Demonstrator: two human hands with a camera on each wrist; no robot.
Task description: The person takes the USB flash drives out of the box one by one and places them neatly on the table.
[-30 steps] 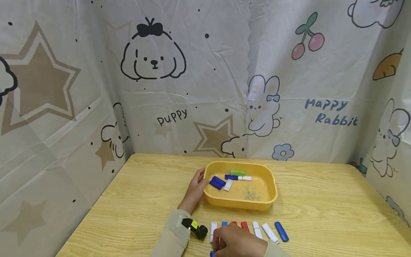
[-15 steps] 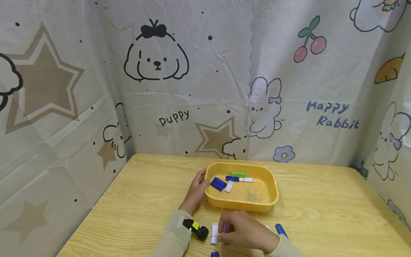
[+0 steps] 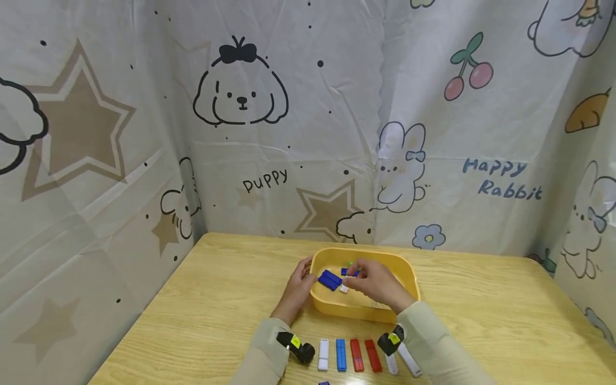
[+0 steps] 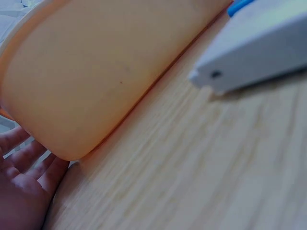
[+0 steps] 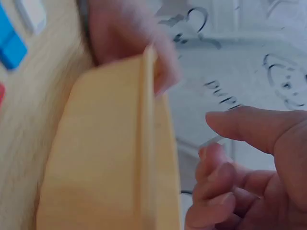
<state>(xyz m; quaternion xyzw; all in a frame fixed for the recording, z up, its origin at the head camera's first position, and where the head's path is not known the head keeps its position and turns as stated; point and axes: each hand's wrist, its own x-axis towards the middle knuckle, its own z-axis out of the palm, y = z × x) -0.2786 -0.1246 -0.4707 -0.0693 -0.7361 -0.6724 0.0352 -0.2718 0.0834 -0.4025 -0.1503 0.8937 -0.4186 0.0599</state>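
My left hand [image 3: 295,289] grips the left end of a yellow plastic basin [image 3: 413,278], thumb at the rim and fingers against the outer wall. My right hand [image 3: 375,283] reaches over the basin, thumb and index finger apart above the pieces inside. In the right wrist view, nothing clearly sits between those fingertips. The pieces look like capped USB sticks. Inside lie dark blue sticks [image 3: 330,279], a white stick [image 3: 344,289] and a green stick [image 3: 351,263], the last mostly hidden by my right hand.
Before the basin runs a row: a white stick [image 3: 323,354], a blue stick [image 3: 341,354], a red stick [image 3: 356,354] and several others, partly under my right forearm. A dark blue piece [image 3: 324,383] shows at the bottom edge. Patterned cloth [image 3: 260,133] hangs around the table.
My right hand has left the row of sticks and moved forward over the basin. The row is now mostly uncovered. My left hand has stayed on the basin.
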